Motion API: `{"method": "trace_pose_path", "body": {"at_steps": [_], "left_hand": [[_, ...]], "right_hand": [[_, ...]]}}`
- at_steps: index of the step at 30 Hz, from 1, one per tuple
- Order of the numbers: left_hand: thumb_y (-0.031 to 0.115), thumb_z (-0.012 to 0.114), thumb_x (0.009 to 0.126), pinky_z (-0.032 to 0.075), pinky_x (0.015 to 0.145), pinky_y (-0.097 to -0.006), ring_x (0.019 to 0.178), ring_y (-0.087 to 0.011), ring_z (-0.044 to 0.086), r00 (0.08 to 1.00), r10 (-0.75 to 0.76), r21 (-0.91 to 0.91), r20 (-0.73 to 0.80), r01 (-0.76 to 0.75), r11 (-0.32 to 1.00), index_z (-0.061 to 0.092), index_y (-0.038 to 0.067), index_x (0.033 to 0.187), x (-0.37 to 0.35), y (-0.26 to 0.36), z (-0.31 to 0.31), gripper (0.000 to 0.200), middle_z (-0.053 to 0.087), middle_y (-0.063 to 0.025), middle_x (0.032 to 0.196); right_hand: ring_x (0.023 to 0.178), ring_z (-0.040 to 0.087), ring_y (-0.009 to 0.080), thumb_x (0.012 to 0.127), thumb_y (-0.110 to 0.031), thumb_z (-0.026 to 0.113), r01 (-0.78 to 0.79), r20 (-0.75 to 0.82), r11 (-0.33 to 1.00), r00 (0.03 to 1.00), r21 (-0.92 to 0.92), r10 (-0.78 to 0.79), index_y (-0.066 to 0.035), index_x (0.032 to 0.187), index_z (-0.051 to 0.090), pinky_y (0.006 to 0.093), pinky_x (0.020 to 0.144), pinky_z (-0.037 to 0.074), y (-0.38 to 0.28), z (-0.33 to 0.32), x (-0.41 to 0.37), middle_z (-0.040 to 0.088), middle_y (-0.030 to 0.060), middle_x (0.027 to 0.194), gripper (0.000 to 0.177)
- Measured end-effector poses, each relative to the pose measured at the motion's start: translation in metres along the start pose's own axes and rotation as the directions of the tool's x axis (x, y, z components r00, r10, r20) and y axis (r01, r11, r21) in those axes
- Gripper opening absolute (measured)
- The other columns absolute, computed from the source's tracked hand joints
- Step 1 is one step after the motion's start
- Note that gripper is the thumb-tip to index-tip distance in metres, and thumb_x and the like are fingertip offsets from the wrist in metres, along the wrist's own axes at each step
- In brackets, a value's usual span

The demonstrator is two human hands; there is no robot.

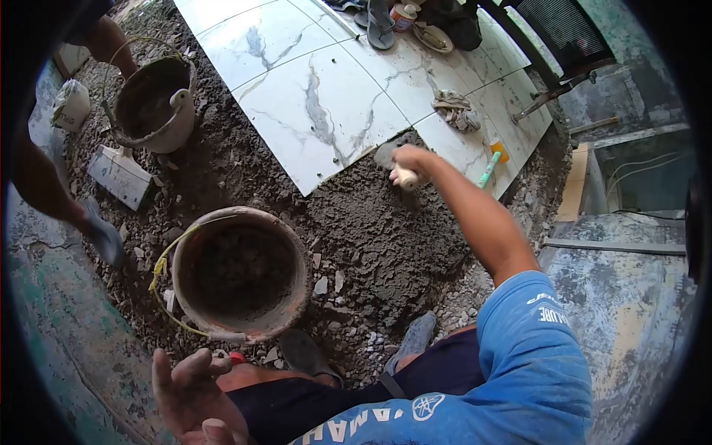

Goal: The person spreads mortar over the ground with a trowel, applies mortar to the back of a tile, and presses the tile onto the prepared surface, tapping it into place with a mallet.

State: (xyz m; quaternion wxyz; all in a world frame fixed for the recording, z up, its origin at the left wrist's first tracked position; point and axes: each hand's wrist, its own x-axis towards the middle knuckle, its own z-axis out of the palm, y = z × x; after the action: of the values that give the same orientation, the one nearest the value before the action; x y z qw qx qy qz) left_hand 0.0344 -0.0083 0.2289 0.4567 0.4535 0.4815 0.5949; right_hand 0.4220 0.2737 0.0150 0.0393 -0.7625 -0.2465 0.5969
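My right hand [412, 165] is wrapped round the pale handle of a trowel, whose blade [387, 154] touches the wet mortar [378, 237] by the edge of the marbled tiles [326, 111]. My left hand [194, 397] is raised at the lower left, fingers apart and curled, holding nothing. Between it and the mortar stands a round bucket [300, 278] with a dark mix inside and a yellow handle.
A second bucket [178, 133], a grey rectangular tool [122, 176] and a white bag [72, 105] are at the left, beside another person's legs [48, 178]. On the tiles lie a rag [456, 111], a mallet [490, 167] and sandals [380, 26].
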Motion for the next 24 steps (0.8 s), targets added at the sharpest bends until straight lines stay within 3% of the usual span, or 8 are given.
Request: {"method": "trace_pose_path", "body": {"at_steps": [1,5,8,15,17,21,22,24], "left_hand": [[0.031,0.050,0.096,0.041,0.100,-0.0344,0.109,-0.0220,0.055,0.992,0.097,0.012,0.076,-0.098,0.995,0.030,-0.005,0.145,0.006,-0.007,-0.005,0.064,0.052,-0.0199,0.130],[0.034,0.060,0.094,0.047,0.097,-0.0415,0.113,-0.0337,0.059,1.000,-0.005,-0.083,0.015,0.006,0.997,0.025,-0.008,0.145,0.009,-0.004,-0.020,0.074,0.053,-0.0302,0.127],[0.033,0.059,0.094,0.047,0.097,-0.0411,0.113,-0.0336,0.059,1.000,-0.001,-0.128,0.013,0.002,0.992,0.025,-0.007,0.145,0.010,-0.006,-0.026,0.073,0.053,-0.0300,0.127],[0.032,0.057,0.095,0.047,0.098,-0.0415,0.114,-0.0342,0.058,0.999,0.039,-0.115,-0.020,-0.041,0.992,0.025,-0.009,0.144,0.007,-0.004,-0.020,0.071,0.054,-0.0302,0.126],[0.031,0.057,0.095,0.046,0.098,-0.0417,0.114,-0.0342,0.058,0.999,0.042,-0.091,-0.032,-0.045,0.995,0.025,-0.009,0.144,0.004,-0.002,-0.015,0.071,0.054,-0.0303,0.125],[0.031,0.056,0.096,0.046,0.098,-0.0416,0.113,-0.0339,0.058,0.994,0.076,0.013,-0.074,-0.076,0.997,0.027,-0.010,0.143,0.001,0.000,-0.002,0.069,0.054,-0.0305,0.125],[0.031,0.055,0.096,0.046,0.098,-0.0415,0.113,-0.0338,0.058,0.991,0.092,0.075,-0.099,-0.085,0.994,0.028,-0.010,0.142,0.000,0.001,0.001,0.068,0.055,-0.0305,0.124],[0.030,0.054,0.096,0.047,0.097,-0.0412,0.112,-0.0336,0.058,0.989,0.116,0.087,-0.092,-0.108,0.990,0.029,-0.011,0.142,-0.002,0.000,0.010,0.066,0.055,-0.0302,0.123]], "right_hand": [[0.063,0.066,0.0204,0.096,-0.015,0.033,-0.010,0.030,1.000,1.000,0.020,0.009,0.004,0.133,0.033,0.0367,0.050,0.057,0.000,0.016,-0.007,0.062,0.0154,0.081,0.041],[0.063,0.064,0.0232,0.097,-0.016,0.031,-0.067,0.077,0.994,0.995,0.080,0.061,0.005,0.122,0.032,0.0457,0.052,0.056,0.007,0.083,-0.031,0.058,0.0162,0.084,0.032],[0.061,0.060,0.0212,0.096,-0.017,0.034,-0.028,0.185,0.999,0.982,0.033,0.021,0.006,0.131,0.026,0.0365,0.049,0.057,0.010,0.124,-0.060,0.053,0.0159,0.084,0.043],[0.061,0.059,0.0217,0.097,-0.023,0.039,-0.048,0.325,0.995,0.945,0.092,0.015,0.003,0.106,0.040,0.0390,0.051,0.056,0.031,0.169,-0.097,0.052,0.0115,0.080,0.028],[0.055,0.056,0.0172,0.099,-0.025,0.040,-0.054,0.323,0.993,0.946,0.102,0.018,-0.001,0.095,0.044,0.0321,0.045,0.054,0.039,0.157,-0.112,0.051,0.0081,0.073,0.025],[0.058,0.055,0.0132,0.100,-0.018,0.039,0.144,0.206,0.978,0.972,-0.153,-0.111,0.005,0.112,0.047,0.0249,0.048,0.054,0.054,0.041,-0.118,0.053,0.0092,0.080,0.027],[0.053,0.052,0.0163,0.099,-0.037,0.040,0.180,0.072,0.947,0.983,-0.264,-0.167,0.004,0.103,0.054,0.0314,0.047,0.049,0.080,0.001,-0.084,0.054,0.0097,0.079,0.044],[0.062,0.061,0.0232,0.096,-0.035,0.039,0.164,-0.102,0.834,0.962,-0.526,-0.254,0.008,0.086,0.062,0.0408,0.058,0.052,0.097,-0.071,-0.049,0.064,0.0154,0.072,0.050]]}}
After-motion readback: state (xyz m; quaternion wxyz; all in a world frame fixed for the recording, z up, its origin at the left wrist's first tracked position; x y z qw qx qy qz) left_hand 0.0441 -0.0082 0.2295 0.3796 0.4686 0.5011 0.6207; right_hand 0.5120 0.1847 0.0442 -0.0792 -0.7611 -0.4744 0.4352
